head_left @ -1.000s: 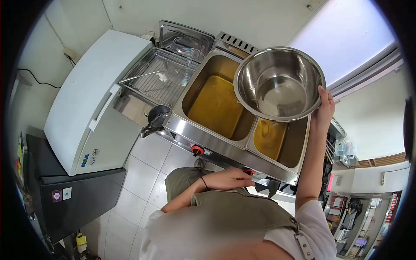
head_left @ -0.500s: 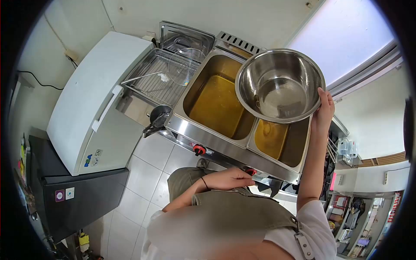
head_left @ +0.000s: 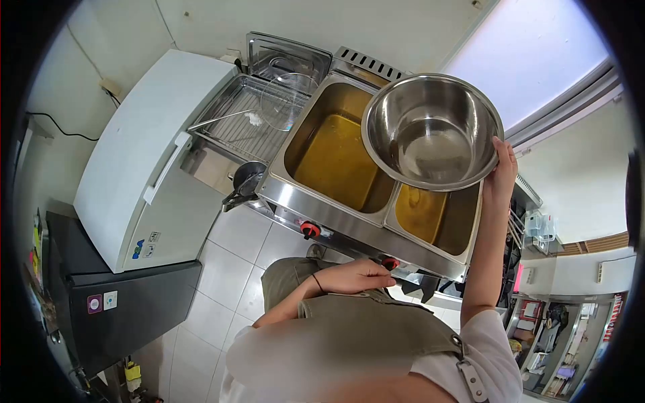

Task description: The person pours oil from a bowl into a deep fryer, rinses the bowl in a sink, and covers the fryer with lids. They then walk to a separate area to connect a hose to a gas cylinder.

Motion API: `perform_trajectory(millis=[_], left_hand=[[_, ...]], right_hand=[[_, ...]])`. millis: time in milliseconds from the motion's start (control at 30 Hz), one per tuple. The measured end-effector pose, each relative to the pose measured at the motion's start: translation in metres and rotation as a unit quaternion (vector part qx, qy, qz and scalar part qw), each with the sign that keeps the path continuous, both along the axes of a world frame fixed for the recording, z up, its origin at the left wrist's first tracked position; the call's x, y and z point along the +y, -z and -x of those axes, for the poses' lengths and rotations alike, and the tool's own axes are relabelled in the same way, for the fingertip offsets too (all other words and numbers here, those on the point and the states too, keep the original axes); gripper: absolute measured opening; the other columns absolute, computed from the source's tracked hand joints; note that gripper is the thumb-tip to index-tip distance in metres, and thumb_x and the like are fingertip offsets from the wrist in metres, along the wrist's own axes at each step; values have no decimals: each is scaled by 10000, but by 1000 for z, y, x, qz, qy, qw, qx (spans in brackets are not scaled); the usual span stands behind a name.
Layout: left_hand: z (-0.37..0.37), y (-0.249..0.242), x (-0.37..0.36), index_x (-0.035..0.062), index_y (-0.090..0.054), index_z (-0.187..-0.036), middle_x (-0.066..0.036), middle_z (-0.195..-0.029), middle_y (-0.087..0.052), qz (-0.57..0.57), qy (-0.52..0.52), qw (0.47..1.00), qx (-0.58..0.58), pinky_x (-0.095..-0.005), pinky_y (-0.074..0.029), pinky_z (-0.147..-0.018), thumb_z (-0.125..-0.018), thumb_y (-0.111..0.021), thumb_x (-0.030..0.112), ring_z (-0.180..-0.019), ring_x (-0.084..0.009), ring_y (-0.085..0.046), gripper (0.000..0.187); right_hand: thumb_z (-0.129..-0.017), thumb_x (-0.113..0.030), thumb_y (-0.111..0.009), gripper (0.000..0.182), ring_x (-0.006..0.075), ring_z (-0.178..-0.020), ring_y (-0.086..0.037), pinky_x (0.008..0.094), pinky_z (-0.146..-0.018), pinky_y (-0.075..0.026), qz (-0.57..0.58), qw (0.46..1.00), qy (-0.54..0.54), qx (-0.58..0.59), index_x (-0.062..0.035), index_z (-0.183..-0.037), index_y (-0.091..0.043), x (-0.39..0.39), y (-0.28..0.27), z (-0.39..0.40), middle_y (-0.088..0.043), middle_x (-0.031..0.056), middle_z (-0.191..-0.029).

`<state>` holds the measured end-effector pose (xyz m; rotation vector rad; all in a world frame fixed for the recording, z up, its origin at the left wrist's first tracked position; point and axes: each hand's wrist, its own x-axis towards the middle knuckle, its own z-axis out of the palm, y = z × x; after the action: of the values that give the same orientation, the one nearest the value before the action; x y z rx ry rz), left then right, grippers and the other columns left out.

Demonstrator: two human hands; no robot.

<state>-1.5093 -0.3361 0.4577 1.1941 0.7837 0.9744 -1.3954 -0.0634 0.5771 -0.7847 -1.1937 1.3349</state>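
Observation:
A wide stainless steel bowl (head_left: 440,144) is held over the back right of the fryer (head_left: 285,196). My right hand (head_left: 500,168) is shut on its right rim, thumb at the edge, and the bowl's shiny inside faces me. Under it, the fryer has a large left tank (head_left: 336,161) and a smaller right tank (head_left: 420,211), both with yellow-brown oil. The bowl hides part of both. My left hand (head_left: 356,275) rests at my waist by the fryer's front, fingers curled together, close to the right red knob (head_left: 390,262). I see nothing in it.
Left of the fryer, a wire rack tray (head_left: 228,124) bears a round wire strainer (head_left: 289,101). A small black pan (head_left: 247,178) hangs at the fryer's left corner. A white chest freezer (head_left: 148,154) and a dark cabinet (head_left: 127,302) stand at the left. Shelves (head_left: 557,342) are at the right.
The bowl has shifted very slightly left in my right hand. My left hand has stayed almost still.

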Motion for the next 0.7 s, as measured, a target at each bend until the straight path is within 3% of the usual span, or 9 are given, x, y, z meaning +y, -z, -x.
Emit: perform_trajectory(millis=[467,533,567,633,700], left_hand=[[-4,1,7,-51,-522,-802,-30,-609,-445,-4,25,1000,9,-272,-367,-559,-928,-483,300,-611,-68,-374,375],[-3,-1,8,-50,-518,-799,-27,-610,-437,-5,30,999,15,-272,-365,-560,-929,-481,302,-613,-68,-368,377],[-3,-3,9,-51,-515,-798,-25,-612,-431,5,34,999,9,-271,-363,-563,-929,-481,304,-617,-67,-365,380],[-3,-4,10,-51,-512,-797,-23,-614,-426,14,39,999,4,-271,-361,-565,-929,-481,307,-621,-66,-361,382],[-3,-5,11,-51,-506,-791,-19,-619,-423,9,36,999,7,-274,-361,-571,-930,-479,311,-630,-65,-360,388]], right_hand=[[-814,-74,-611,221,-5,-404,-317,156,-393,-239,36,999,-4,3,-136,-640,-490,4,5,-23,-433,-85,-525],[-838,-97,-565,119,51,-481,-466,192,-471,-397,51,994,-92,5,-92,-722,-539,12,5,-37,-529,-34,-622],[-838,-97,-565,119,51,-481,-466,192,-471,-397,51,995,-91,5,-92,-722,-539,13,7,-37,-529,-34,-622],[-840,-107,-566,206,15,-405,-349,171,-406,-305,78,997,6,-12,-128,-649,-492,1,-1,-23,-458,-73,-549],[-839,-108,-568,228,7,-395,-318,167,-394,-281,56,998,-8,-23,-135,-633,-474,-2,-3,-22,-435,-82,-536]])
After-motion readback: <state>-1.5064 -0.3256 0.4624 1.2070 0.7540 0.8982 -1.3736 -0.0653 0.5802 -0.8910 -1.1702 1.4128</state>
